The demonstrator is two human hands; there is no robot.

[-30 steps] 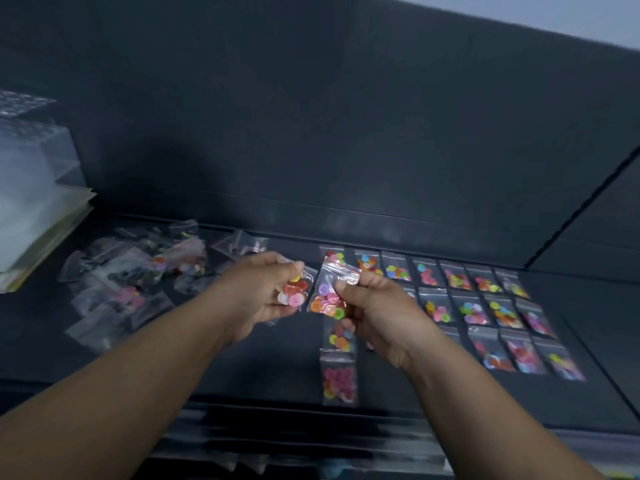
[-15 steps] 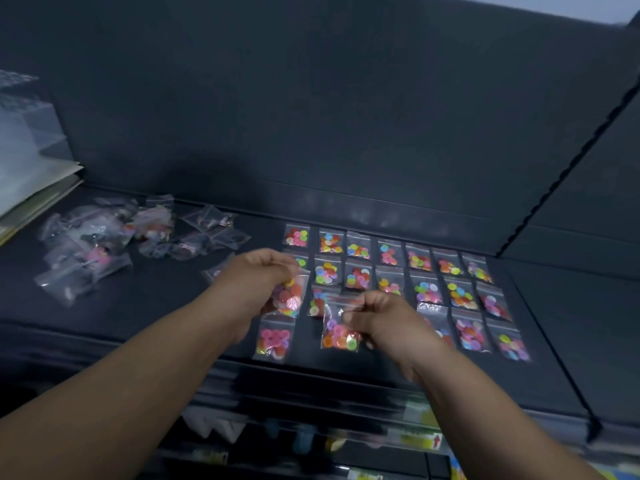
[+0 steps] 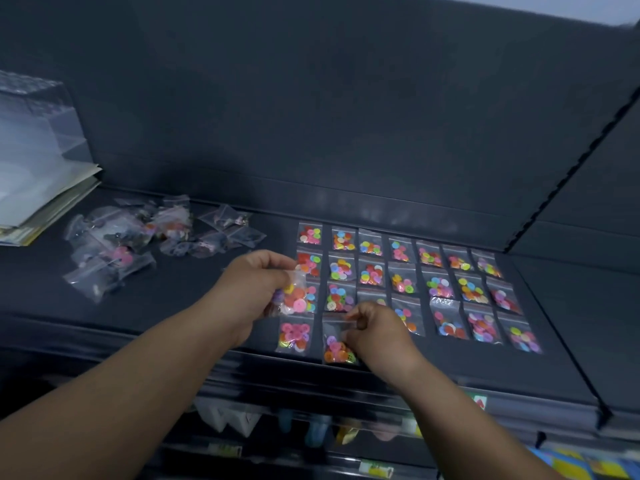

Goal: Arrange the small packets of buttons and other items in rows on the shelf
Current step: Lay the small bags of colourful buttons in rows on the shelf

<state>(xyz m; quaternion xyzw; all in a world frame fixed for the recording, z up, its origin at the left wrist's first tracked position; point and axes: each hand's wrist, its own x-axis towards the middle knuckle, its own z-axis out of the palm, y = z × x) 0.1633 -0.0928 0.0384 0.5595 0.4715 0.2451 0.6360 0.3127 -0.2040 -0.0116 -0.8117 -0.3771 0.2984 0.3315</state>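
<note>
- The back wall (image 3: 311, 116) is a plain dark panel in dim light. At the right a notched upright (image 3: 568, 174) slants down it, parting this bay from the next.
- The shelf (image 3: 173, 317) is a flat, dark, matte board.
- A lower shelf (image 3: 311, 427) beneath holds blurred goods, and its price tags (image 3: 375, 469) are too blurred to read.
- A stack (image 3: 38, 188) of pale sheets and clear sleeves sits at the shelf's far left.
- The rows (image 3: 440, 282) of button packets lie flat on the right half of the shelf, edge beside edge in a grid.
- A heap (image 3: 131, 244) of loose clear packets lies between the stack and the rows.
- The left hand (image 3: 252, 289) has its fingers curled round a mixed packet (image 3: 298, 299), held over the left end of the rows.
- The right hand (image 3: 377, 330) pinches the top edge of a front packet (image 3: 336, 344), which lies in the nearest row.
- A pink packet (image 3: 294, 336) lies just left of it, at the shelf's front edge.
</note>
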